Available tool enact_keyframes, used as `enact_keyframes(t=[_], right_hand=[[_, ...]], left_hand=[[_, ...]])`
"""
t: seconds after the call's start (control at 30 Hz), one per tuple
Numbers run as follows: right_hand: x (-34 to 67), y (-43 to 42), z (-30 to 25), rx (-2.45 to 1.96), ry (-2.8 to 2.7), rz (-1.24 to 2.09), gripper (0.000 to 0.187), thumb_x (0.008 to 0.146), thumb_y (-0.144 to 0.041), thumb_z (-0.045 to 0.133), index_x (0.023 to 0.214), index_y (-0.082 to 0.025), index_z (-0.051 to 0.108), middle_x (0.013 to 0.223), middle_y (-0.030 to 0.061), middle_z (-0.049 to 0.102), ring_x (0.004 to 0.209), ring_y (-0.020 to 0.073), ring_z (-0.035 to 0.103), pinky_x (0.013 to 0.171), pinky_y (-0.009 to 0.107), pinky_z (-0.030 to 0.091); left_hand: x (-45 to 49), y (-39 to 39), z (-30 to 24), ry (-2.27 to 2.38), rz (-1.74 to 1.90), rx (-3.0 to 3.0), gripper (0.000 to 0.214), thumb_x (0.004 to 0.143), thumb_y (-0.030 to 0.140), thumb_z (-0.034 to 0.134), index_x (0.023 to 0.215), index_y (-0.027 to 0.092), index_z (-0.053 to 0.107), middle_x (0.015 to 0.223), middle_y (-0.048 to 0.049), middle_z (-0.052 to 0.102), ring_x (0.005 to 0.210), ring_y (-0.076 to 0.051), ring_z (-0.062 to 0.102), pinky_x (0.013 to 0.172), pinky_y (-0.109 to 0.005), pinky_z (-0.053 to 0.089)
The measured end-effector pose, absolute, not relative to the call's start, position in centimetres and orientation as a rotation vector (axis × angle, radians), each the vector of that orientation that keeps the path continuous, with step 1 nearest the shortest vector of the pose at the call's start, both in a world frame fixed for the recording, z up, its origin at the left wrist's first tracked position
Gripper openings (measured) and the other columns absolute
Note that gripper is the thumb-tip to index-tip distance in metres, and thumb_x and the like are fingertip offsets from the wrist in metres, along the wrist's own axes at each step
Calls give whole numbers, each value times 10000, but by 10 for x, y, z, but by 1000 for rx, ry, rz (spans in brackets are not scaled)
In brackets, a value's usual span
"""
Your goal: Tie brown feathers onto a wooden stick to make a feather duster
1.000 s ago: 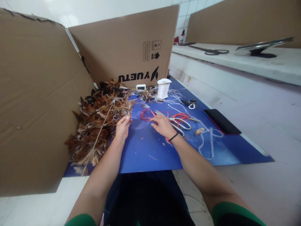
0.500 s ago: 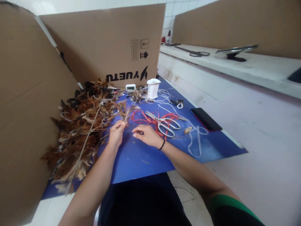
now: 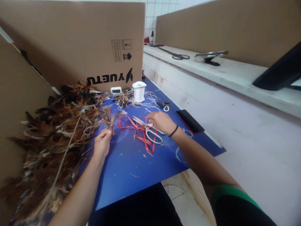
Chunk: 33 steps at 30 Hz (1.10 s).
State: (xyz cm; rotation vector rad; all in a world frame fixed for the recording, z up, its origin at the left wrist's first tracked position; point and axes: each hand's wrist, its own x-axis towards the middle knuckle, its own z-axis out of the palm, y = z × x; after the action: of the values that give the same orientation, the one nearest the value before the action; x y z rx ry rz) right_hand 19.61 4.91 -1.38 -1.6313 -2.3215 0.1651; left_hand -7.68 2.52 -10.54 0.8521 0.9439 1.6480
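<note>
My left hand point(image 3: 102, 142) is closed in a pinch around the base of a small bunch of brown feathers point(image 3: 108, 121), whose tips fan upward. My right hand point(image 3: 162, 121) is over the handles of the scissors point(image 3: 154, 136), fingers bent inward and fingertips partly hidden; whatever they hold cannot be made out. A thin white ribbon point(image 3: 148, 110) passes beneath this hand. Tangled red ribbon point(image 3: 127, 128) lies under the scissors. A large heap of brown feathers point(image 3: 58, 131) covers the left side, with a thin stick point(image 3: 68, 147) across it.
On the blue table point(image 3: 127, 182) stand a white ribbon spool point(image 3: 139, 92) and a small white digital device point(image 3: 116, 90). A phone point(image 3: 190, 121) and a small dark item with a white loop point(image 3: 166, 106) lie at right. Cardboard point(image 3: 70, 40) walls the back; black scissors point(image 3: 180, 56) rest on the ledge.
My right hand has moved away from the left, out over the scissors and white ribbon. My left hand keeps its pinch on the feathers. The view has turned right.
</note>
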Motion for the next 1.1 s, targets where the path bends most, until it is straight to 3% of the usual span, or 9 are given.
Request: enact_keyframes(t=[0.23,0.47,0.6,0.73,0.97,1.1], right_hand=[[218,150,5,-1978,-2590,132,303,784,-140,508,1041,-198,657,1065,76,660,1000,204,596,823,257,438],[213,184,-22,-2132,-2783,215,341,720,-251,632,1011,-74,660,1070,192,641,976,266,608,758,291,465],[218,188,-31,-2067,-2864,223,290,772,-200,539,998,-64,660,1052,192,648,980,242,608,759,273,449],[218,197,-29,-2023,-2924,241,274,758,-257,558,935,-83,674,993,170,668,934,245,619,716,268,448],[168,213,-30,-1639,-2792,36,293,798,-158,471,1054,-168,614,1123,110,611,1013,230,580,815,287,432],[132,219,-47,-1578,-2776,-10,361,820,-143,439,1164,-160,549,1208,133,549,1039,231,565,830,296,440]], left_hand=[[-78,30,-112,1011,1646,887,152,563,255,781,654,160,704,872,-30,566,788,-122,556,681,-238,471],[-77,30,-113,1057,1643,831,169,550,260,787,664,159,713,883,-35,563,804,-126,554,715,-252,466],[-76,29,-112,1057,1644,805,162,559,253,785,671,159,717,898,-38,562,817,-127,551,732,-259,460],[-75,29,-110,1042,1646,778,153,559,246,784,669,162,718,903,-37,563,829,-133,551,739,-265,459],[-74,29,-110,1059,1643,719,172,548,252,793,675,162,721,900,-34,562,823,-128,548,765,-275,447],[-75,28,-112,1094,1635,708,173,554,262,790,672,158,719,892,-40,562,817,-123,533,756,-266,437]])
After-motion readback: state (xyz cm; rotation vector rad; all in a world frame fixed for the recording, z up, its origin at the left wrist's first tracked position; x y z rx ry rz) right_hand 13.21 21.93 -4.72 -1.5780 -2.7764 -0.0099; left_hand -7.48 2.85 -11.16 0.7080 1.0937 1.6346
